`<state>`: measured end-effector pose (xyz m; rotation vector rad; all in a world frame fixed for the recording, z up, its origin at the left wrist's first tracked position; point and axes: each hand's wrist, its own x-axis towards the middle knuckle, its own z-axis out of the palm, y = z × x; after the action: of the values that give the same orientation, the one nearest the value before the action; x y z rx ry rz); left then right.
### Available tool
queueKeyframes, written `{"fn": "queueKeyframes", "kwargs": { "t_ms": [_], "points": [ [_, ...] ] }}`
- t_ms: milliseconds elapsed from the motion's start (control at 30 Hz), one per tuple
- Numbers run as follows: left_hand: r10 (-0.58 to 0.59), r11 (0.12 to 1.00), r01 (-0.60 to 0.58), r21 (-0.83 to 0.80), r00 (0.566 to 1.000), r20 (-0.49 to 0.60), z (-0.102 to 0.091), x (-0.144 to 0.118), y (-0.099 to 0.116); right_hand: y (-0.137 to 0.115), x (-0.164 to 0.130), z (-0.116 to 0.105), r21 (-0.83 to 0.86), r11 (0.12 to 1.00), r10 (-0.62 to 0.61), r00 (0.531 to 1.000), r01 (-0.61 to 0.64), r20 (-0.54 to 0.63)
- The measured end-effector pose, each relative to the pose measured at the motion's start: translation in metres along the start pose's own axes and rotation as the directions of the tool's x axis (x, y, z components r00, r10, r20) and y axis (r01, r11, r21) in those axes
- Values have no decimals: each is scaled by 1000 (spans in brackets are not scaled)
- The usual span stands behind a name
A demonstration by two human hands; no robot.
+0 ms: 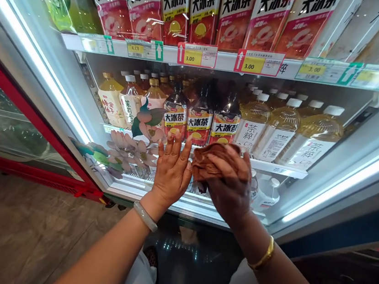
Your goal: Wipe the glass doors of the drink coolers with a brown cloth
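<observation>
Nearest the camera, two bare forearms are seen reaching up and forward, with white clothing and a dark glossy floor glimpsed between them. A pale bangle [146, 216] is worn on the left wrist and a gold bracelet [264, 256] on the right. The left hand [172, 170] is held flat with the fingers spread and straight, nothing gripped, and looks to be pressed against the glass door [327, 30] of a drinks fridge. Just beside it, the right hand [231, 184] is closed around a crumpled brown cloth [210, 158], which is bunched at the fingertips and held up against the same glass, just below the middle shelf line. The two hands are side by side, close but not touching. A flower decal [129, 148] is stuck on the glass just left of the left hand. Behind the glass, a shelf of bottles is lined up: yellowish ones on the left, dark iced tea bottles [200, 115] with red labels in the middle, and amber tea bottles with white caps [281, 125] on the right. Higher up, price tags [196, 55] reading 3.00 are clipped on the shelf edge, and bigger bottles are stacked above them. Bright light strips are run down both door frames, and a red-framed cabinet [23, 112] is seen off to the left.
</observation>
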<state>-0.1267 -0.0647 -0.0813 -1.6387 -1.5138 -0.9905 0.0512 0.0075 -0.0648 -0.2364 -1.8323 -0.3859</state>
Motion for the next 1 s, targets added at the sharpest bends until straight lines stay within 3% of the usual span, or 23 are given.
{"fn": "queueKeyframes", "kwargs": {
  "t_ms": [133, 300, 400, 600, 767, 867, 1000],
  "points": [
    [20, 1000, -20, -8, 1000, -22, 2, 6, 9, 6, 10, -7, -13, 995, 102, 989, -104, -111],
    [9, 999, -9, -43, 1000, -19, 9, 8, 13, 2, 0, -1, 3, 1000, -2, 1000, 2, -4],
    [-5, 999, 4, -52, 1000, -13, 11, 9, 15, 8, -6, -9, -22, 1000, -15, 999, 16, 45],
    [53, 997, -57, -56, 997, -62, 21, 18, 35, 22, -3, -27, -84, 990, 108, 990, -115, -87],
    [86, 994, -91, -64, 993, -77, 35, 21, 48, 24, -14, -30, -54, 998, 45, 999, -46, -6],
    [85, 995, -89, -38, 992, -96, 41, 25, 53, 37, -19, -44, -65, 998, 28, 999, -26, 33],
    [70, 997, -72, -18, 991, -116, 46, 30, 67, 57, -13, -64, -116, 987, 107, 992, -113, -60]
  ]
}}
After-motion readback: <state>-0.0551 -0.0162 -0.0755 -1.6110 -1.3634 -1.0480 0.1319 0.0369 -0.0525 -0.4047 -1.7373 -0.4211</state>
